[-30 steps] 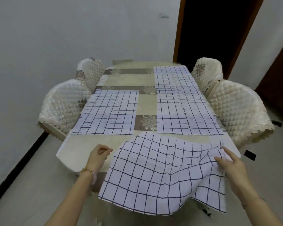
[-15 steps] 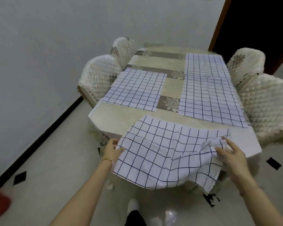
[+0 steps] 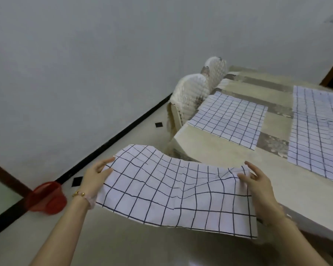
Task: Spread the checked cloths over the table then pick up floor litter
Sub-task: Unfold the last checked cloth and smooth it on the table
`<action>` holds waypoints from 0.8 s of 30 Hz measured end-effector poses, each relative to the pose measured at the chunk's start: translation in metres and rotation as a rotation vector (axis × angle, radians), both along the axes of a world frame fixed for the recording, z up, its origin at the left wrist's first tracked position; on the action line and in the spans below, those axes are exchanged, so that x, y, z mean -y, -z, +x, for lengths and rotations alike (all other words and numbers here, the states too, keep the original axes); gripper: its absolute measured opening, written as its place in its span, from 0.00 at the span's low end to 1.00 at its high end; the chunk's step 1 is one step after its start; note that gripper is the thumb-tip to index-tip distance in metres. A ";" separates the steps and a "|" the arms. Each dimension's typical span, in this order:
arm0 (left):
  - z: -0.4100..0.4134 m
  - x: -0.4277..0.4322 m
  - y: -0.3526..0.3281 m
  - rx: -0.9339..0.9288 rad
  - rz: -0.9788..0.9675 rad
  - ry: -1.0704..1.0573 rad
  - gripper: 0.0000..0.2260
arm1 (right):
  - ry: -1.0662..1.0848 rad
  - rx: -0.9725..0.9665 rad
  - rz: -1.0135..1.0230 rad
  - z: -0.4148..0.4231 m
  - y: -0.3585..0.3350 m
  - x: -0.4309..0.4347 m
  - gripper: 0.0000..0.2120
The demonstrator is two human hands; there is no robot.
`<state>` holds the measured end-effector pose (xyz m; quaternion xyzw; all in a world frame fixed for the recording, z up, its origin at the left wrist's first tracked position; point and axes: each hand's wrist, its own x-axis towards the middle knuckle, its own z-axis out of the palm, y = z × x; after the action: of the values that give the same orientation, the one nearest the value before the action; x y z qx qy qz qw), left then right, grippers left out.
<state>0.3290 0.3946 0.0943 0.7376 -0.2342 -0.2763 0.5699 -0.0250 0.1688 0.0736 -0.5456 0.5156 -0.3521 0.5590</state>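
Observation:
A white cloth with a dark check (image 3: 177, 192) hangs in the air between my hands, left of the table's near corner and clear of the tabletop. My left hand (image 3: 96, 177) pinches its left edge. At its right side my right hand (image 3: 256, 181) grips a bunched fold. The cloth sags and ripples in the middle. On the beige table (image 3: 219, 148) one checked cloth (image 3: 229, 120) lies flat on the left side. A longer stretch of checked cloths (image 3: 319, 135) lies along the right side.
Two quilted cream chairs (image 3: 192, 95) stand against the table's left side. A red plastic bin (image 3: 46, 198) sits on the floor by the wall at lower left. Small black diamond tiles (image 3: 159, 124) mark the pale floor. A black skirting runs along the wall.
The cloth has come off the table's near end and moved left, held in the air by both hands. My left hand took hold of its left edge. The view swung left.

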 end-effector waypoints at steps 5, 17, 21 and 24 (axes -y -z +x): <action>0.082 -0.058 -0.001 -0.031 0.034 -0.126 0.17 | -0.161 -0.010 0.018 0.123 0.008 -0.014 0.24; 0.236 -0.032 0.026 -0.117 0.045 -0.379 0.15 | -0.294 -0.051 -0.002 0.351 0.037 0.062 0.24; 0.305 0.019 0.031 -0.186 0.072 -0.419 0.11 | -0.262 -0.016 0.079 0.423 0.051 0.118 0.22; 0.357 0.068 0.023 -0.182 0.073 -0.427 0.08 | -0.268 -0.008 0.099 0.473 0.047 0.161 0.23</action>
<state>0.6864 0.3261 0.0713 0.7625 -0.0107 -0.2232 0.6072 0.4476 0.0082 0.0261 -0.5827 0.4572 -0.2464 0.6251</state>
